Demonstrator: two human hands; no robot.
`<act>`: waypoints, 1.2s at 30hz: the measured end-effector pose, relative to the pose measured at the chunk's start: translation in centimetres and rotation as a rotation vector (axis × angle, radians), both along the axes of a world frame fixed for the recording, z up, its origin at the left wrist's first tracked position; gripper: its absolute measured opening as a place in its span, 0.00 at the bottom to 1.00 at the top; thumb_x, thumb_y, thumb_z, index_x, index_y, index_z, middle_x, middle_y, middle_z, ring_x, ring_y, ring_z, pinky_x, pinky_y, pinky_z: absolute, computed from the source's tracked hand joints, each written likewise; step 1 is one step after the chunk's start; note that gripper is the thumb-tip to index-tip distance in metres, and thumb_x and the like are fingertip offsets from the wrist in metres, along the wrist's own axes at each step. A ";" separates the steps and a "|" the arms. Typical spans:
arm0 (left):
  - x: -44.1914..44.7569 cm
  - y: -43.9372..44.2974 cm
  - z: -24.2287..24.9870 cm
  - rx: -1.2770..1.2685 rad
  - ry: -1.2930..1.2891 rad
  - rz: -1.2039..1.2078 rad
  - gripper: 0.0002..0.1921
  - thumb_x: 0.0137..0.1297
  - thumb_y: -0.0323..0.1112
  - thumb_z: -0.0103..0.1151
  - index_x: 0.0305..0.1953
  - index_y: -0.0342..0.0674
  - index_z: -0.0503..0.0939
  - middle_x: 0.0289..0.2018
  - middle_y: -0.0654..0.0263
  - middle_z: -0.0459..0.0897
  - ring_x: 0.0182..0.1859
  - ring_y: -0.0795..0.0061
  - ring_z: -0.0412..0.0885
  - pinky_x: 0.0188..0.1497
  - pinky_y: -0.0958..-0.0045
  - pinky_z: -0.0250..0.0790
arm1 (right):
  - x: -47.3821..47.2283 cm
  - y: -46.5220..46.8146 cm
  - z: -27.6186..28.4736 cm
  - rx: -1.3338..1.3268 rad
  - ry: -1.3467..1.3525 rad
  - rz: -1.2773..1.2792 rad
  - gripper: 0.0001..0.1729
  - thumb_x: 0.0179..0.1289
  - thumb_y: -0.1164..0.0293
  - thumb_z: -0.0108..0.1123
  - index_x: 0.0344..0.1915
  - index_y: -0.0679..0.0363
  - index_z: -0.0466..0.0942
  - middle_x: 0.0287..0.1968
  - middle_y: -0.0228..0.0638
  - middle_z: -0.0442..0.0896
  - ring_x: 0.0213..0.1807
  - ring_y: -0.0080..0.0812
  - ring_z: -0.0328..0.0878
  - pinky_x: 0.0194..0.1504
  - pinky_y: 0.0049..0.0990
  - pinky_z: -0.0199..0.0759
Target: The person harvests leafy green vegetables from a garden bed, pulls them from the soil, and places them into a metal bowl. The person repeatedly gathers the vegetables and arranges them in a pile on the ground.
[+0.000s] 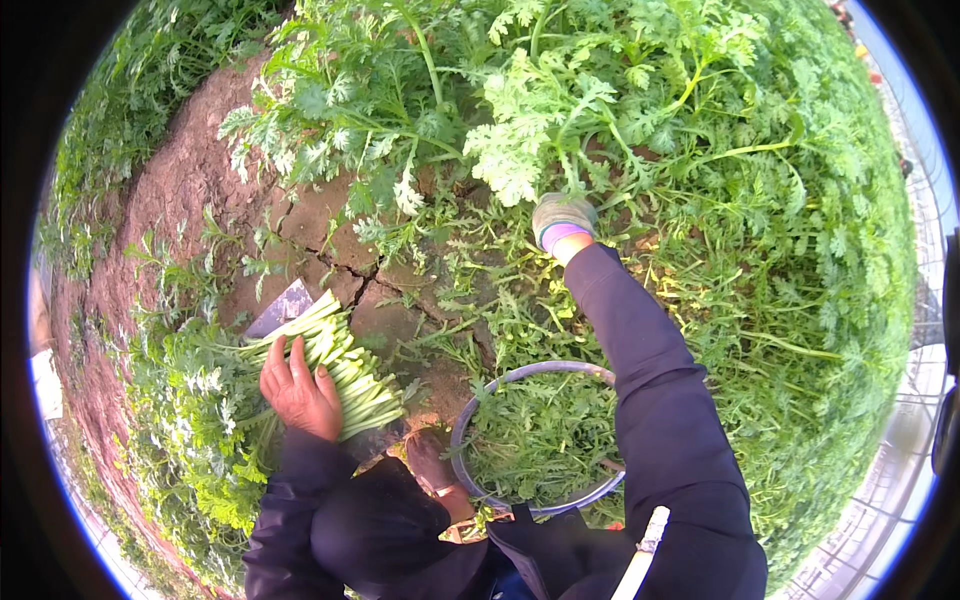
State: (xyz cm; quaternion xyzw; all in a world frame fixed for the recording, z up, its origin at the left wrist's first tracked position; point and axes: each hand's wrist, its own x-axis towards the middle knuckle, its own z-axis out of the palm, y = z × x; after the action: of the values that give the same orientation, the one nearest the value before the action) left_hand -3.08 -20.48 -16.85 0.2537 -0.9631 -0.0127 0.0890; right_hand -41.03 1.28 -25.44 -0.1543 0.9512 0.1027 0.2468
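Observation:
My bare left hand rests with spread fingers on a pile of cut leafy green stalks, their pale cut ends pointing right and their leaves to the left. A flat grey sheet shows partly from under the stalks. My right hand, in a grey-green glove with a purple cuff, reaches in among the bases of the standing leafy plants. Its fingers are hidden by leaves, so what it holds cannot be seen. A round tub with loose green leaves stands between my arms, right of the pile.
Cracked bare soil lies ahead of the pile, and a strip of earth runs along the left. Dense plants fill the right side. A shoe is beside the tub. A white stick with a grey, ashy tip juts in at the bottom.

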 end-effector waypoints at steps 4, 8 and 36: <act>0.0 0.0 -0.1 -0.015 -0.024 -0.004 0.26 0.62 0.36 0.53 0.62 0.34 0.71 0.64 0.47 0.68 0.65 0.46 0.65 0.68 0.50 0.53 | -0.6 0.8 -0.8 0.054 -0.015 0.079 0.13 0.63 0.67 0.64 0.48 0.51 0.87 0.52 0.33 0.87 0.54 0.39 0.84 0.47 0.42 0.78; -0.2 0.0 -0.1 -0.054 -0.004 -0.048 0.24 0.65 0.36 0.50 0.61 0.33 0.72 0.64 0.46 0.68 0.64 0.45 0.66 0.67 0.50 0.54 | -0.6 0.1 0.1 0.083 -0.073 0.091 0.14 0.63 0.66 0.63 0.48 0.52 0.87 0.50 0.33 0.88 0.51 0.37 0.86 0.45 0.41 0.79; -0.1 0.0 -0.3 -0.052 0.014 -0.061 0.24 0.66 0.38 0.49 0.61 0.34 0.72 0.63 0.45 0.68 0.63 0.45 0.67 0.65 0.49 0.55 | -6.0 2.7 -1.2 -0.186 0.254 -0.196 0.16 0.66 0.66 0.55 0.52 0.54 0.81 0.47 0.35 0.88 0.49 0.42 0.86 0.45 0.39 0.77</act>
State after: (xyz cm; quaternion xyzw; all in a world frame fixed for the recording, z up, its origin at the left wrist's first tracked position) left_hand -3.19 -20.47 -17.13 0.2220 -0.9697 0.0081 0.1022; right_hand -47.03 4.00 -26.63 -0.0686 0.9906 0.0084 0.1182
